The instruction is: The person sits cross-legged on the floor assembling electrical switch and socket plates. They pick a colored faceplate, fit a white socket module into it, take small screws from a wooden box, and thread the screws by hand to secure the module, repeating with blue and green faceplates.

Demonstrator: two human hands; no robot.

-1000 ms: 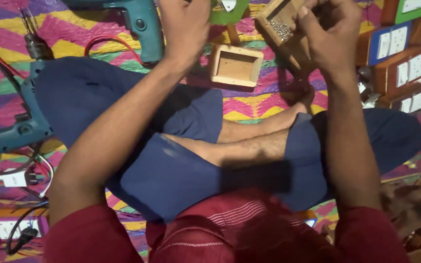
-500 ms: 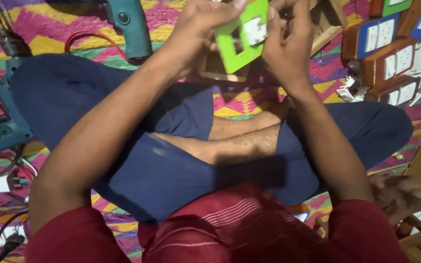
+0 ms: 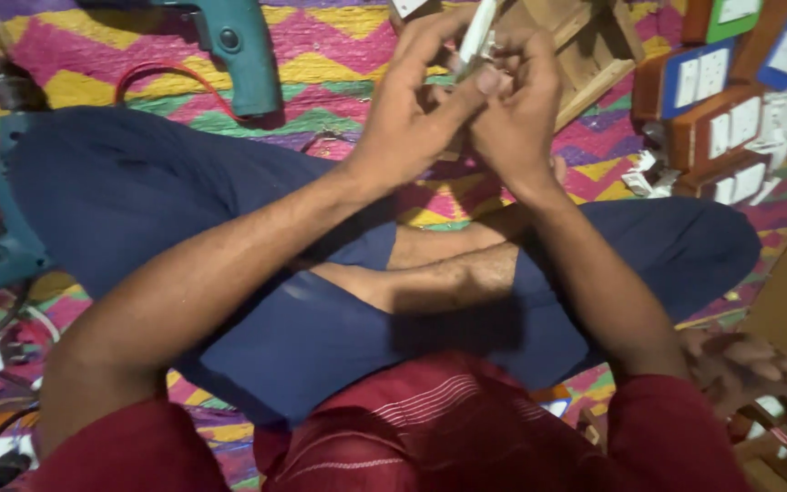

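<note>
**Both hands pinched on a thin white plate above the lap**

The person sits cross-legged on a zigzag-patterned mat (image 3: 339,55). The left hand (image 3: 416,118) and the right hand (image 3: 512,118) meet at about twelve o'clock from the knees, pressed close together, fingers curled. Between them stands a thin white plate (image 3: 477,32), seen edge-on and nearly upright; the left thumb and forefinger pinch its lower part, and the right fingers close on it from the other side. What the fingertips do at its base is hidden behind the knuckles.

Around the hands: a teal power drill (image 3: 239,50) lies on the mat at ten o'clock, with a red cable (image 3: 152,73) looping beside it. An open wooden box (image 3: 594,50) sits just behind the hands at one o'clock. Further out at two o'clock lie several wooden boxes fitted with white switch plates (image 3: 721,128) — blue, green and brown faces. Another person's hand (image 3: 749,360) shows at four o'clock, well apart.

Risks, as I judge them: the plate is held only by its edge, so a twist from either hand could flip it out of the pinch and onto the mat among the loose parts. Any small piece under the fingers could drop into the folds of the dark blue trousers (image 3: 138,200) — hard to find there.
</note>
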